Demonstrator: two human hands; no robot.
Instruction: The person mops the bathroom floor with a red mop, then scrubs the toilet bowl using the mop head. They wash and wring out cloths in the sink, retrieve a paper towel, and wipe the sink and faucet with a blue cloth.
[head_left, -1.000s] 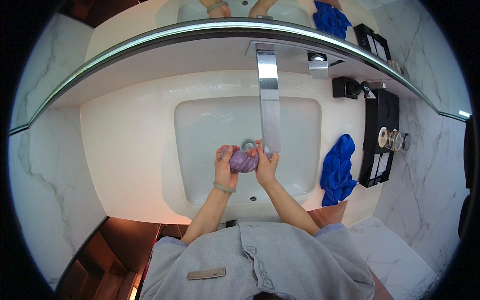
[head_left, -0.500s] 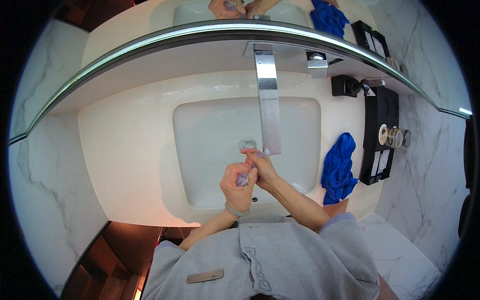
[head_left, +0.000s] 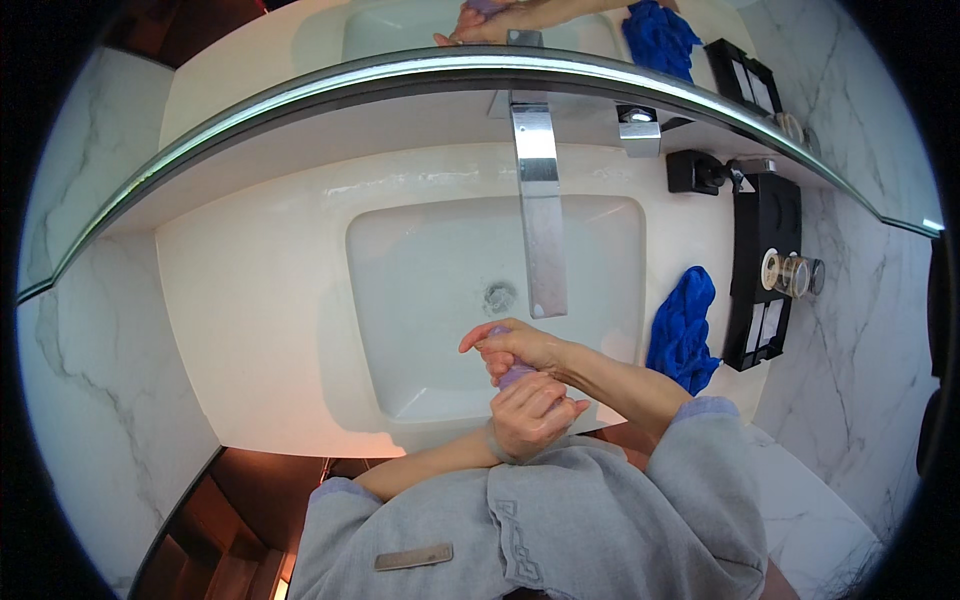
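A light purple cloth (head_left: pixel 516 376) is bunched and stretched between my two hands over the near part of the white sink (head_left: pixel 400 300). My left hand (head_left: pixel 532 412), with a band at its wrist, is closed round the lower end, close to my body. Higher up, my right hand (head_left: pixel 528 345) grips the other end, its index finger pointing out to the left. Most of the cloth is hidden inside the fingers. Both hands are just short of the square chrome faucet (head_left: pixel 541 220) and the drain (head_left: pixel 498 297).
A crumpled blue cloth (head_left: pixel 683 330) lies on the counter right of the sink. Beyond it are a black tray (head_left: pixel 748 230) with glasses (head_left: pixel 790 273) and a black dispenser (head_left: pixel 693 172). A mirror with a lit edge (head_left: pixel 400 66) crosses the far side.
My hands have drawn nearer my body, away from the drain. The left hand has turned and shifted right, with more purple cloth showing between the hands.
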